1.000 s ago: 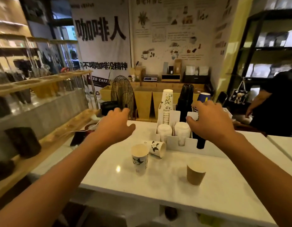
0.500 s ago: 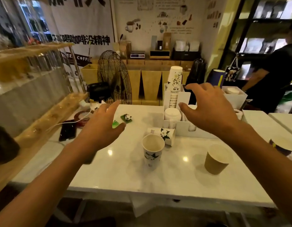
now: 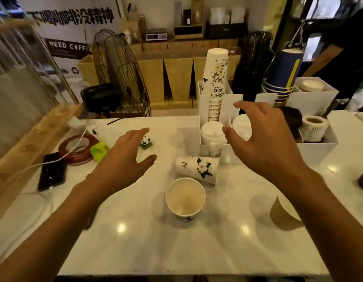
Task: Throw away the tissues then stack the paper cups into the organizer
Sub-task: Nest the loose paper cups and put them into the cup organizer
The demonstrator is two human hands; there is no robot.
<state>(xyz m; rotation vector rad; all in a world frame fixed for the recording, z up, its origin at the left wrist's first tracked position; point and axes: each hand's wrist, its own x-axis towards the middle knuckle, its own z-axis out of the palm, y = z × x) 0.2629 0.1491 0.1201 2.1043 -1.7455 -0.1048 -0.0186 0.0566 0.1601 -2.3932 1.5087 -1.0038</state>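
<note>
hands hover over the white tabletop (image 3: 136,251), both with a released grip — fingers spread, grasping nothing. the left hand (image 3: 123,161) is above the surface near a small panda figure (image 3: 145,141); the right hand (image 3: 266,143) is in front of the white organizer (image 3: 215,102), which holds a tall stack of flowered cups (image 3: 215,78). one flowered cup (image 3: 198,168) lies on its side just before the organizer, another (image 3: 185,198) stands upright nearer — and a brown cup (image 3: 282,216) sits tilted beside the right forearm.
</note>
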